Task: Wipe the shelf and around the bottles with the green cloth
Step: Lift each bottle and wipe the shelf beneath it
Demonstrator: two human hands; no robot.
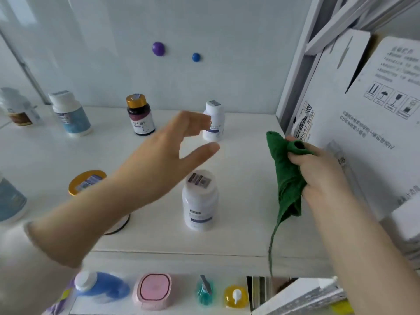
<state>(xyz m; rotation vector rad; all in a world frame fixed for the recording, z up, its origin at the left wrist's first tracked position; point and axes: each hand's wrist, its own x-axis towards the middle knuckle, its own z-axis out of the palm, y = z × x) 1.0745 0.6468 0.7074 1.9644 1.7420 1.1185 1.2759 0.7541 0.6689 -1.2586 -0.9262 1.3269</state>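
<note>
My right hand (318,169) grips the bunched green cloth (287,178) above the right end of the white shelf (245,160); a tail of cloth hangs down past the shelf's front edge. My left hand (172,151) hovers open over the shelf, fingers spread toward a small white bottle (216,123) at the back, with its fingertips just in front of it. A white bottle (200,201) stands below my left hand. A dark bottle with a gold cap (139,114) stands at the back. My forearm partly hides a gold-lidded jar (87,181).
More bottles stand at the left: a white-capped blue one (69,112), another at the far left edge (10,201). A white carton (363,110) flanks the shelf on the right. Below the shelf sit a pink case (154,291), a teal bottle (204,292) and a yellow pump bottle (236,296).
</note>
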